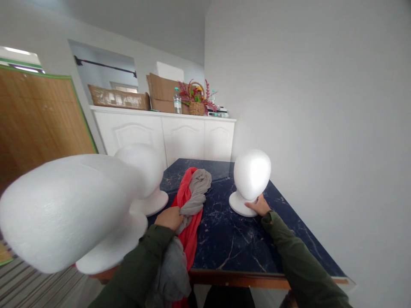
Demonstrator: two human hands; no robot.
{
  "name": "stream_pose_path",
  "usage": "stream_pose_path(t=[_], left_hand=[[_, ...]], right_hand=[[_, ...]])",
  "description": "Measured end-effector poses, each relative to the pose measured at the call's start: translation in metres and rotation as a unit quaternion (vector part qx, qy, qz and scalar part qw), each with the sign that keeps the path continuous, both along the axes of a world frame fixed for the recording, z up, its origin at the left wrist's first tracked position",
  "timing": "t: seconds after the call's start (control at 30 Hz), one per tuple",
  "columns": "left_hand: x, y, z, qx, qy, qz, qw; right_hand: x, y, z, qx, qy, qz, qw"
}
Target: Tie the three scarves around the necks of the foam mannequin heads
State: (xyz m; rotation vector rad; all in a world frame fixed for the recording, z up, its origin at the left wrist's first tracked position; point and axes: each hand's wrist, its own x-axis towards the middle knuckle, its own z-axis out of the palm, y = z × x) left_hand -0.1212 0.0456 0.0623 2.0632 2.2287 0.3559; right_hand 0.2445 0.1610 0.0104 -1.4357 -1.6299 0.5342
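My left hand [168, 218] is closed on a twisted grey scarf [198, 192]. A red scarf [192, 241] lies beside and under the grey one, and both trail over the table's near edge. To the right, a white foam mannequin head [252, 173] stands upright, with my right hand [259, 206] gripping it around the neck just above its round base. Two more white heads are on the left: a large near one [67, 209] that looks tilted, and another head [141, 169] standing behind it.
The dark blue marbled table [231, 244] has a brown front edge. A grey wall [321, 119] runs along its right side. Behind it, a white cabinet [138, 130] carries cardboard boxes [118, 98], a water bottle [177, 101] and a flower basket [196, 107].
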Motion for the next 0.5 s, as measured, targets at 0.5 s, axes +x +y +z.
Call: stream_pose_path(t=[0.5], left_hand=[[0.031,-0.037,0.065,0.191,-0.612,0.014,0.767]], right_hand=[[0.003,-0.01,0.007,0.039,0.017,0.028,0.999]])
